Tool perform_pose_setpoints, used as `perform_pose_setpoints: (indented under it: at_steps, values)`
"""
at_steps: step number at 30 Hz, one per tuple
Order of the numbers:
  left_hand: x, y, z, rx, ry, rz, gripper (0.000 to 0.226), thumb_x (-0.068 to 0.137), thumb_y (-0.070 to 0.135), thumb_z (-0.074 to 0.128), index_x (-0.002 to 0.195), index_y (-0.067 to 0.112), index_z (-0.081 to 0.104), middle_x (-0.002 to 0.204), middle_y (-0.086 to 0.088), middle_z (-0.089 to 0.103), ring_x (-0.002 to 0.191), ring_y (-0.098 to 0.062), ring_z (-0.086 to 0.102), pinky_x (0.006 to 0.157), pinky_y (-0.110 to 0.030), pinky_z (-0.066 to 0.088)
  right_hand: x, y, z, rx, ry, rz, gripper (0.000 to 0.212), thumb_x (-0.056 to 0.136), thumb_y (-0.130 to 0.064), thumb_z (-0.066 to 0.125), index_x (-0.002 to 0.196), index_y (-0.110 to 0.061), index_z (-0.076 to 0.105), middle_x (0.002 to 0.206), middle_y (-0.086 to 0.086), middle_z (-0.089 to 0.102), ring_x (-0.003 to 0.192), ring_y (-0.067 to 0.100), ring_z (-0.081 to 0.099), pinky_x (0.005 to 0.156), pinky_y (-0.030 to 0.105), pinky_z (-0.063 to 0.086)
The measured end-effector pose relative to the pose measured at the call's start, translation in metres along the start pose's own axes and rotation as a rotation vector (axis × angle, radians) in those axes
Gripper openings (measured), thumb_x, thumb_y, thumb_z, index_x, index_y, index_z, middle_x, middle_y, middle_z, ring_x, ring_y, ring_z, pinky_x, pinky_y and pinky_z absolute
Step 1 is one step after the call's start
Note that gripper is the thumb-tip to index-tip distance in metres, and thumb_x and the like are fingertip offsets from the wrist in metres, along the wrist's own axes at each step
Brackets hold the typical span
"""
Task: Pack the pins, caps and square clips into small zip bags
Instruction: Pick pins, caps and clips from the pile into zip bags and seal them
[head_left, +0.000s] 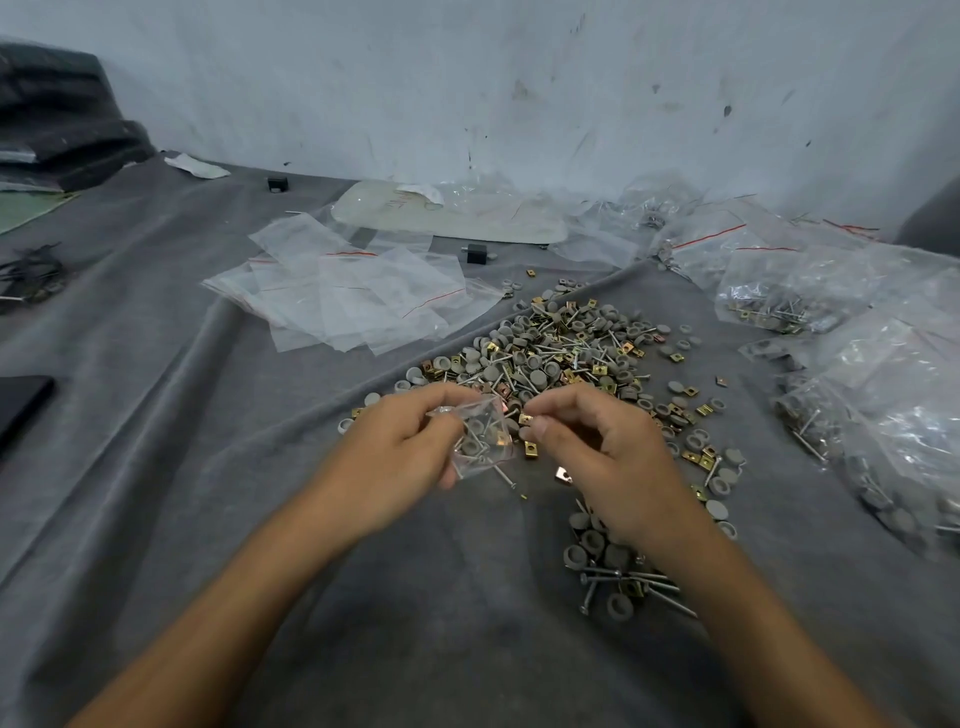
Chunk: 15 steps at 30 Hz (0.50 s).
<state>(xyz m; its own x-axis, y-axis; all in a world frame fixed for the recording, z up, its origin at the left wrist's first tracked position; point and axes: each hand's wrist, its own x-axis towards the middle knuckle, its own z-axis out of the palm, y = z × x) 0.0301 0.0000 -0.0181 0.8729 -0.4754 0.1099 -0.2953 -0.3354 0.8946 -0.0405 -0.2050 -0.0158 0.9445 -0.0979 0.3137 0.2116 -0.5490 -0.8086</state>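
Zip bag (480, 439) is held up at the near edge of the parts pile (566, 353) on the tabletop (208, 467).

Head view: the left hand (400, 452) has its grip pinched on the bag's upper edge. The right hand (597, 447) looks to have its grip pressed together on a brass square clip (525, 418), right beside the bag.

The bag looks thin, floppy and slick, with pins (474, 439) already weighing it down, so I'd hold it at the rim. Clips look tiny and hard, so pinch them by the edges.

Empty bags (353, 296) lie beyond the pile to its left, filled bags (779, 296) to its right.
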Motion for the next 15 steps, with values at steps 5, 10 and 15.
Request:
perform_pose_setpoints:
  at_steps: [5,10,15]
  values:
    - [0.0,0.001,-0.002,0.009,0.004,-0.008,0.034,0.089,0.039,0.043,0.11,0.043,0.069,0.056,0.0,0.065,0.052,-0.005,0.052,0.06,-0.03,0.041,-0.004,0.005,0.011,-0.507,-0.176,-0.086,0.015,0.096,-0.038,0.063,0.104,-0.028,0.07,0.094,-0.02,0.06,0.095,0.006,0.053,0.081,0.028,0.043]
    - [-0.001,0.002,-0.003,0.023,-0.001,-0.007,0.035,0.088,0.038,0.042,0.11,0.042,0.069,0.056,0.0,0.066,0.05,-0.002,0.05,0.055,-0.025,0.041,-0.006,0.002,0.019,-0.685,-0.2,-0.122,0.023,0.098,-0.044,0.057,0.108,-0.026,0.069,0.108,-0.011,0.062,0.105,0.014,0.049,0.094,0.032,0.038]
    - [-0.001,0.003,-0.004,0.035,0.001,-0.024,0.038,0.088,0.037,0.041,0.115,0.041,0.068,0.057,0.001,0.066,0.05,-0.004,0.049,0.055,-0.027,0.041,-0.004,0.004,0.016,-0.689,-0.157,-0.071,0.014,0.104,-0.034,0.048,0.105,-0.024,0.058,0.105,-0.009,0.057,0.103,0.013,0.048,0.094,0.031,0.039]
